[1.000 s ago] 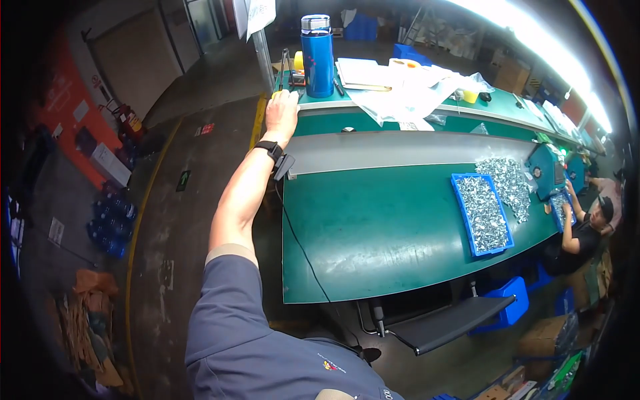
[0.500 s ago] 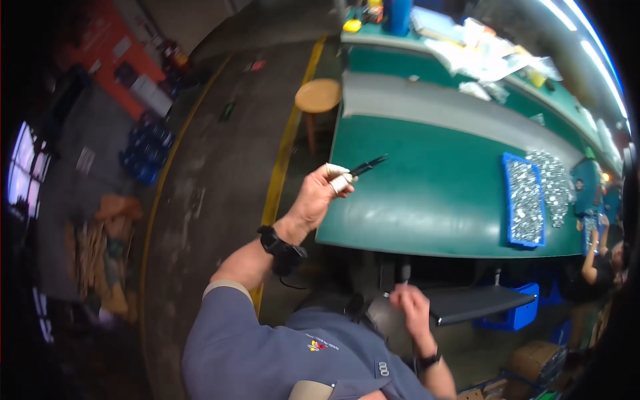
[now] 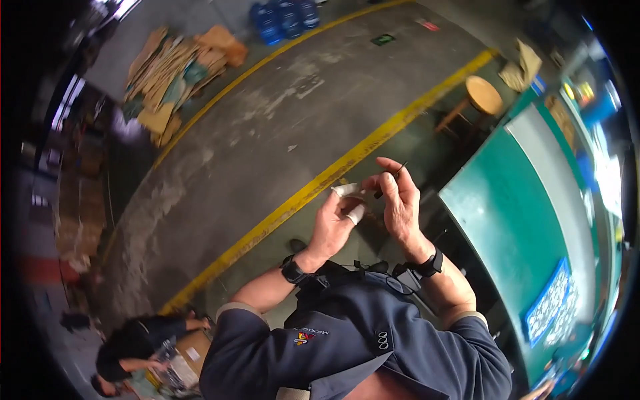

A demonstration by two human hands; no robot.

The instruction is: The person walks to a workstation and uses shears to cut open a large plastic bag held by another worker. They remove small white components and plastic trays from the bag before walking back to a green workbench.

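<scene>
In front of my chest both hands are raised, close together. White tape wraps the fingertips of my left hand (image 3: 333, 223); its fingers are curved and apart, with nothing I can make out between them. My right hand (image 3: 401, 212) pinches a slim black pointed tool (image 3: 403, 169) between thumb and fingers. Its thin tip sticks up past the fingertips, and the rest is mostly covered by the hand. Whether it is a pen or tweezers I cannot tell.
To the right stands a green-topped workbench (image 3: 497, 193) bearing a blue tray (image 3: 548, 300) of small shiny parts. A round wooden stool (image 3: 484, 95) is beyond it. Flattened cardboard (image 3: 175, 83) and blue water bottles (image 3: 285, 21) lie across the yellow-lined aisle. Another person (image 3: 137, 350) handles a box at lower left.
My view has swung left, away from the bench. My right hand has risen beside my left, and the black tool, earlier in my left hand, is now in my right.
</scene>
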